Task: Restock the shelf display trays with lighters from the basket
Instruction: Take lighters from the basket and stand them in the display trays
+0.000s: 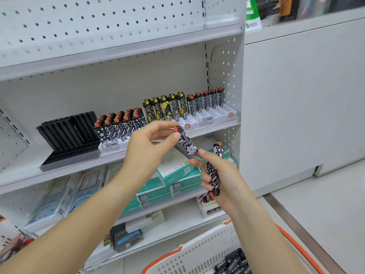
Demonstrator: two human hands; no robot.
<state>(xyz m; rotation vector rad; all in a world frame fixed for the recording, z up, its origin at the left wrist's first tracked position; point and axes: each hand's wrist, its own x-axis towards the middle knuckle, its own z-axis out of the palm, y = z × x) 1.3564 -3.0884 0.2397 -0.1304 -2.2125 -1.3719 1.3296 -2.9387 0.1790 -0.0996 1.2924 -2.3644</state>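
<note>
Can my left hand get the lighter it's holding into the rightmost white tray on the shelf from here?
Probably yes. The left hand holds one lighter just below and in front of the rightmost tray, whose front slots look empty. Nothing lies between; the right hand sits lower, clutching its bunch of lighters.

Both hands raised, left (pixel 152 141) pinching with fingertips, right (pixel 219 175) fist-closed, forearms outstretched.

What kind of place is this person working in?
Most likely a small shop or convenience store. White pegboard shelving holds display trays of lighters, boxed goods sit on the shelves below, and a shopping basket with orange handles stands by the person's arms.
</note>
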